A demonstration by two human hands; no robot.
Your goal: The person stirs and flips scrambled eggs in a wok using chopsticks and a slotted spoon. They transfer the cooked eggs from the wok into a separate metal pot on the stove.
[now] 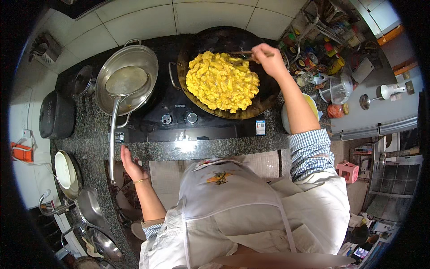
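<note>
Yellow battered pieces (221, 82) fill the left and middle of a large dark wok (265, 107) on the right burner. Above the wok's right side, my right hand (269, 60) is closed around wooden chopsticks (245, 52) that reach over the food's upper edge; their tips are hard to make out. My left hand (132, 166) is raised near the counter's front edge, fingers extended, holding nothing. Beside it, apart from the fingers, runs the long handle of a metal strainer ladle (116, 134). The ladle's round head rests in a stainless steel pot (102, 97) on the left burner.
Two knobs (192, 117) sit on the black cooktop (154, 127). Right of the wok stand a bowl (287, 117), partly behind my forearm, a clear plastic container (341, 89) and several jars. A black bin-like container (57, 115), an oval white basket (64, 169) and a sink (90, 205) are at left.
</note>
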